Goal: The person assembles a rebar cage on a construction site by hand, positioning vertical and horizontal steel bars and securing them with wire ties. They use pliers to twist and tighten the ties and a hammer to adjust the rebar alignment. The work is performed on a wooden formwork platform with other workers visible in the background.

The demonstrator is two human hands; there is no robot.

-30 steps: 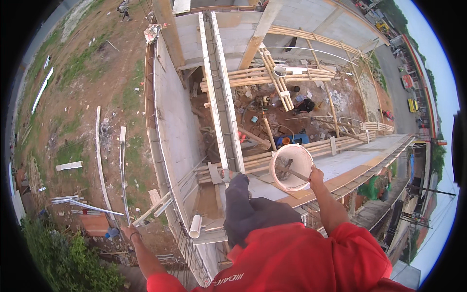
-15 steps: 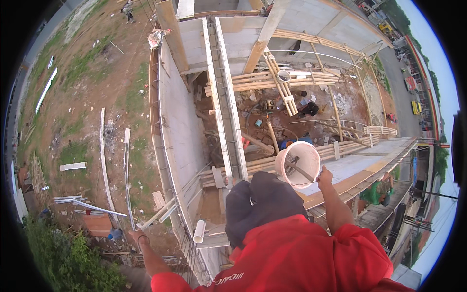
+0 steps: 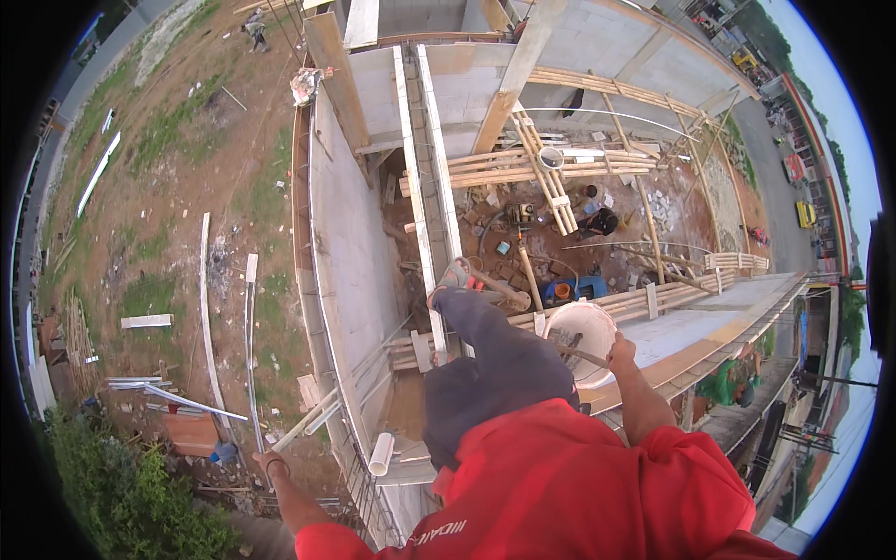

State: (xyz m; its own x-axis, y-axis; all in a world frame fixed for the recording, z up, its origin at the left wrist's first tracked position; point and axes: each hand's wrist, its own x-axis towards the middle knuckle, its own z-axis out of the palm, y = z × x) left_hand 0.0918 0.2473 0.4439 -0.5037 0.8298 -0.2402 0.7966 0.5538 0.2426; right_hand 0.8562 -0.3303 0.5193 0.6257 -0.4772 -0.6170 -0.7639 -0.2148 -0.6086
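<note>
On the right, my right hand (image 3: 622,353) is closed on the rim or handle of a whitish bucket (image 3: 598,319) hanging beside my leg. A long-shafted tool (image 3: 588,357) leans inside it; its kind is unclear. My left hand (image 3: 273,464) reaches out low on the left, near the lower end of a long thin pole (image 3: 250,355). Its fingers are too small to read, and contact with the pole is unclear. One foot (image 3: 455,273) rests on the narrow beam formwork (image 3: 422,205), which has pale boards along both sides.
A block wall (image 3: 350,243) drops away on the left, with a short white pipe (image 3: 381,455) near its end. Bamboo poles (image 3: 560,166) cross the pit, where a person (image 3: 597,222) crouches far below. Another person in green (image 3: 719,383) is at the right.
My leg has stepped forward and a foot now shows on the beam. The bucket sits slightly lower in view, still in my right hand. My left hand stays outstretched.
</note>
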